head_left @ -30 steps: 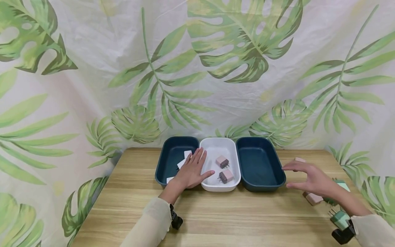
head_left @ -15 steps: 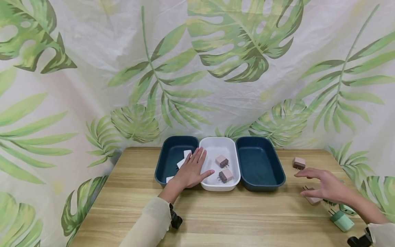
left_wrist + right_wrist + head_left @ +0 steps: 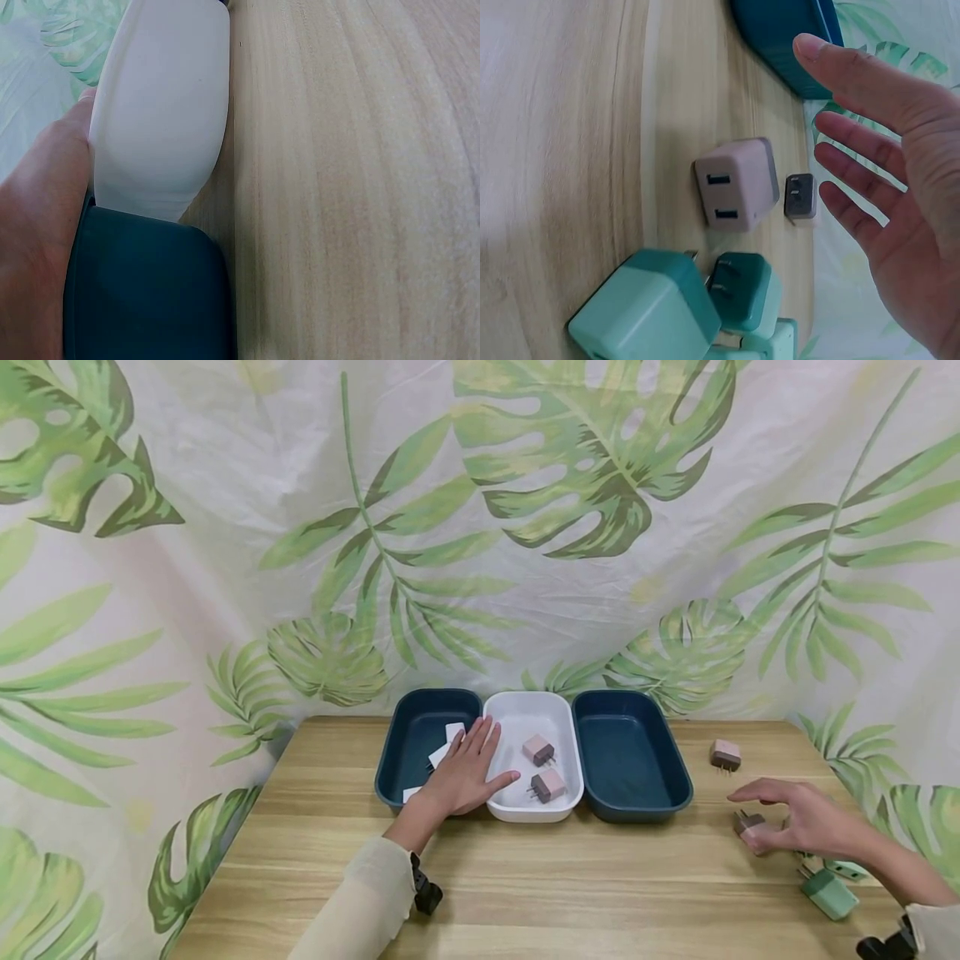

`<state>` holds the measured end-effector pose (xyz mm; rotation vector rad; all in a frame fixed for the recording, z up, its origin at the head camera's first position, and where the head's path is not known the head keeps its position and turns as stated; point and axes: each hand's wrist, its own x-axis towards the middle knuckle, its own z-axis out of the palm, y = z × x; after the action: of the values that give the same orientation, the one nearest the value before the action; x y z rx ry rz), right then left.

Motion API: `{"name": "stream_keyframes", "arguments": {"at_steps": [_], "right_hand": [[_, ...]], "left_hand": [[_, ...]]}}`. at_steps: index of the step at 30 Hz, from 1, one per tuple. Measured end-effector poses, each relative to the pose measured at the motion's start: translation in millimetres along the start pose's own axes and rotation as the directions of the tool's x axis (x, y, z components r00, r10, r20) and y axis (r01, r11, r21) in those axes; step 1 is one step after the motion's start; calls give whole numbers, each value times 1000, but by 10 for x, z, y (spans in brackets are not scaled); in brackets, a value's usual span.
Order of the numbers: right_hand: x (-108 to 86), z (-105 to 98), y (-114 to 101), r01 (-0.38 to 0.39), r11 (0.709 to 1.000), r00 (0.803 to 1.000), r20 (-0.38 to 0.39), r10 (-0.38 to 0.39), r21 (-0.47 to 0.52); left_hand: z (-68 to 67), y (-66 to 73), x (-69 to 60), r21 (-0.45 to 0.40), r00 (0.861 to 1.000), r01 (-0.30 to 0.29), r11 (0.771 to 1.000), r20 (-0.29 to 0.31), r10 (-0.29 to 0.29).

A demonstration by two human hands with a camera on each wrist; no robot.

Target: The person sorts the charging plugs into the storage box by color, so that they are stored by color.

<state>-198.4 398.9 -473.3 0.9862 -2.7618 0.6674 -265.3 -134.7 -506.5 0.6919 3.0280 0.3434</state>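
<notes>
the white tray (image 3: 517,714) is sitting in the middle of the table (image 3: 525,893), and everything else is lying around it. the left hand (image 3: 461,772) is resting flat across the white tray's left rim and the left tray (image 3: 427,714) beside it, fingers straight, thumb spreading out over the white tray; it is gripping nothing that i can see. the right hand (image 3: 806,814) is hovering well to the right of the white tray, thumb and fingers parting wide, nothing between them. its thumb is covering part of a near pink plug (image 3: 739,184) from above; whether it is touching, i cannot tell. that plug is showing two slots.

a far pink plug (image 3: 725,753) is standing farther right of the white tray, beyond the hand, and green plugs (image 3: 828,893) are crowding together on that same side, nearer the person. two pink plugs (image 3: 549,785) are lying inside the white tray. white plugs (image 3: 438,756) are lying in the left tray, partly hiding under the fingers. the right tray (image 3: 630,752), dark blue, is standing against the white tray's right side.
</notes>
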Motion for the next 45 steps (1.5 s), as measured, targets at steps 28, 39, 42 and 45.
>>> {"name": "stream_keyframes", "arguments": {"at_steps": [28,39,42,45], "right_hand": [[-158,64,298,-47,998,987,154,39,51],[-163,117,310,-37,999,989,142,33,30],[-169,131,310,-46,999,989,141,42,25],[-173,142,323,-26,998,990,141,16,66]], "left_hand": [[47,-35,16,-8,1000,-10,1000,-5,10],[45,-28,17,-1,1000,-2,1000,-6,2],[57,-37,24,10,1000,1,1000,2,-2],[60,-42,28,13,1000,2,1000,5,-2]]}}
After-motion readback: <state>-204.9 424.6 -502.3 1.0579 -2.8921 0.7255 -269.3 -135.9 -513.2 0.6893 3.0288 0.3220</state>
